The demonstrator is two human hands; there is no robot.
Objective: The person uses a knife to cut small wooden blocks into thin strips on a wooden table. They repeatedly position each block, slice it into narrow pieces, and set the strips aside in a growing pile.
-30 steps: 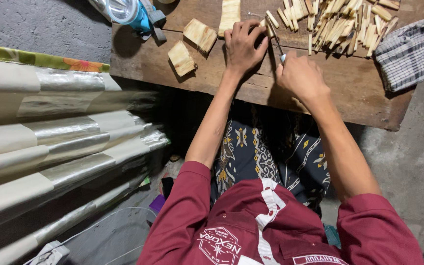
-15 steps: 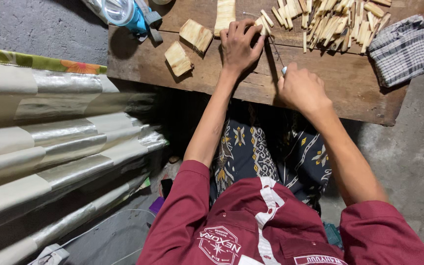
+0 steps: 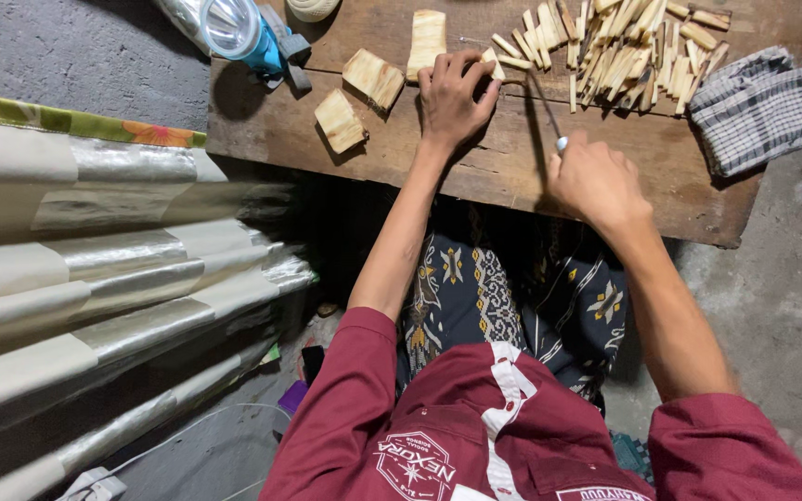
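Note:
My left hand [image 3: 454, 97] presses a small pale wood piece [image 3: 491, 61] down on the wooden board [image 3: 475, 158]. My right hand [image 3: 596, 181] grips the handle of a knife [image 3: 546, 107], whose thin blade points away from me toward that piece. A pile of several split wood sticks [image 3: 619, 42] lies just beyond the blade. Three larger wood blocks [image 3: 373, 79] lie left of my left hand.
A checked cloth [image 3: 756, 109] lies at the board's right end. A blue and clear lamp-like object [image 3: 234, 32] rests at the far left corner. Folded silvery sheets [image 3: 95, 278] stack up on my left. Grey concrete floor [image 3: 782, 306] surrounds the board.
The camera view has shifted slightly. My right hand has drawn back toward me a little with the knife; my left hand stays on the small wood piece.

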